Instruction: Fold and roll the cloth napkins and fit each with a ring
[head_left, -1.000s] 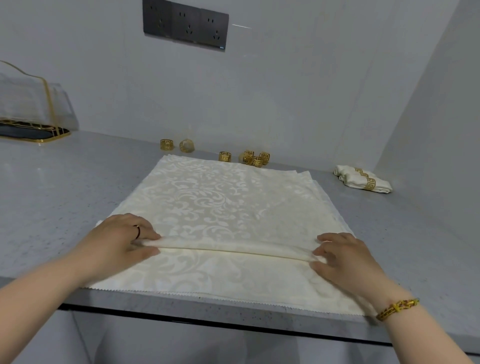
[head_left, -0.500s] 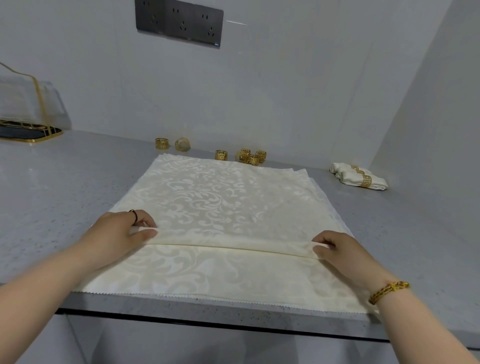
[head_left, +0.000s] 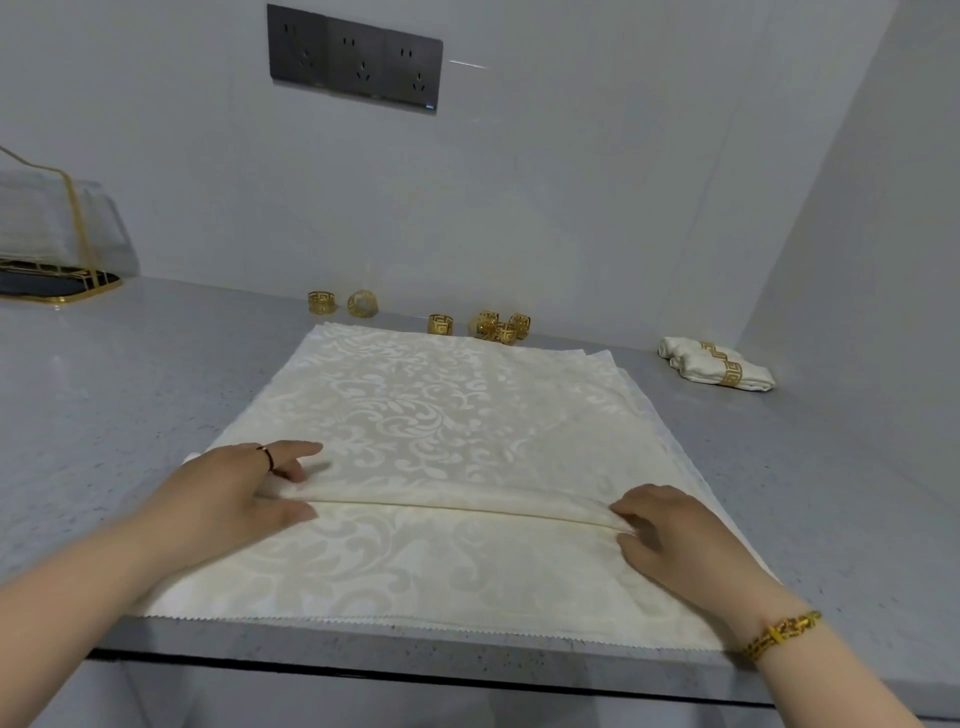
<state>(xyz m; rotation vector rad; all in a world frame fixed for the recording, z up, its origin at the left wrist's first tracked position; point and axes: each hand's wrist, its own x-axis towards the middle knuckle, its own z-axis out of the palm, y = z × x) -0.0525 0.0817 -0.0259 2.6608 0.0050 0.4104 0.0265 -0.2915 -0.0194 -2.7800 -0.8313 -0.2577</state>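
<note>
Counter (head_left: 130, 395): grey.
Napkin (head_left: 441, 415): flat, ridge across near half.
Left hand (head_left: 234, 493): fingers (head_left: 298, 447) clamped on ridge's left end.
Right hand (head_left: 680, 535): clamped on right end.

We see a grey speckled surface (head_left: 130, 395) with a cream patterned napkin (head_left: 467, 405) spread on it, its zigzag near hem lying along the front edge (further cloth edges peek out from beneath it on the right). Gold rings (head_left: 440, 324) sit along the back near the wall: two toward the left, one alone, and a tight cluster (head_left: 500, 328). In the far right corner we find two rolled napkins (head_left: 717, 369) already ringed, and at the far left a gold-rimmed tray (head_left: 57, 280).
</note>
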